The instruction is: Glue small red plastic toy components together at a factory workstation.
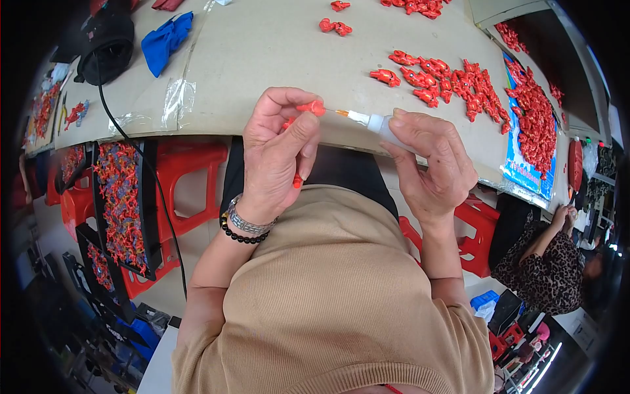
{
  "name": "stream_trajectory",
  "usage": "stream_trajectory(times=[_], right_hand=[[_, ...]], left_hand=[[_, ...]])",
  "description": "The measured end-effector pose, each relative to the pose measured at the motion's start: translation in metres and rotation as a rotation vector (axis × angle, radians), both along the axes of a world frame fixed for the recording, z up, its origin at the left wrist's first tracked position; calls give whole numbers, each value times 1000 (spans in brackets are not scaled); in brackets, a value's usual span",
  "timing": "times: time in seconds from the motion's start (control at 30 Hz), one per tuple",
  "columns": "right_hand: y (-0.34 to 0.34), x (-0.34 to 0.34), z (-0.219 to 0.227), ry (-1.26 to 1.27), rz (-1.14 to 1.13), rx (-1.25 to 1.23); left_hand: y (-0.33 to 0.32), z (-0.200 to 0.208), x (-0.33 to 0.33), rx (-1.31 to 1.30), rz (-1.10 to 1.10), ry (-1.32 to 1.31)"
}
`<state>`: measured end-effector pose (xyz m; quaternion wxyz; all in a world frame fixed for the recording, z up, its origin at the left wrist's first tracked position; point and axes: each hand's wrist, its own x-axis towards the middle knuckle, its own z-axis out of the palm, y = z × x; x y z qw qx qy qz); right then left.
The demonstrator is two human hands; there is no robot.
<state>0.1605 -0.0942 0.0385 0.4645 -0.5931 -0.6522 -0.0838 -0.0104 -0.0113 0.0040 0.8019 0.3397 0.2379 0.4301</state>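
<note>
Pinching 1 small red piece [310, 107] between thumb and fingers, the left hand [279, 141] is raised just off the near edge of the desk [256, 59], in front of the wearer. At least 1 further red part [297, 181] shows against the palm, partly covered. The right hand [430, 157] is closed around a white squeeze bottle [388, 129], thumb and fingers on its sides. The bottle lies tilted, its thin orange-tipped nozzle [342, 113] directed left at the pinched piece; the tip is just beside it, and contact cannot be confirmed. On the left wrist are 2 bracelets [248, 225], 1 metallic and 1 of black beads.

On the desk, right of centre, lies a loose group of red figures [476, 88]. Farther right, a dense heap of the same [535, 121] covers much of a blue printed sheet [518, 176]. At far left are a blue cloth [165, 43] and a black cable [121, 128]. Below the desk at left stand a red stool [190, 174] and a black crate [151, 220] filled with red and bluish pieces. At right, a person in a spotted top [541, 276] is present.
</note>
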Motion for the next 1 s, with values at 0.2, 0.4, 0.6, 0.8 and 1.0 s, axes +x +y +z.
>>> stream_trajectory(times=[0.2,0.4,0.6,0.8,1.0], right_hand=[[-1,-2,-1,7,-2,3],[-9,-1,3,25,29,-107],[-9,0,3,107,9,-104],[-2,8,-7,260,50,-2],[-1,8,-12,356,66,-38]], left_hand=[[0,1,1,5,44,50],[0,-2,0,30,15,21],[2,-2,2,-95,-54,-73],[4,-7,2,-301,-169,-208],[3,-12,1,-330,-221,-219]])
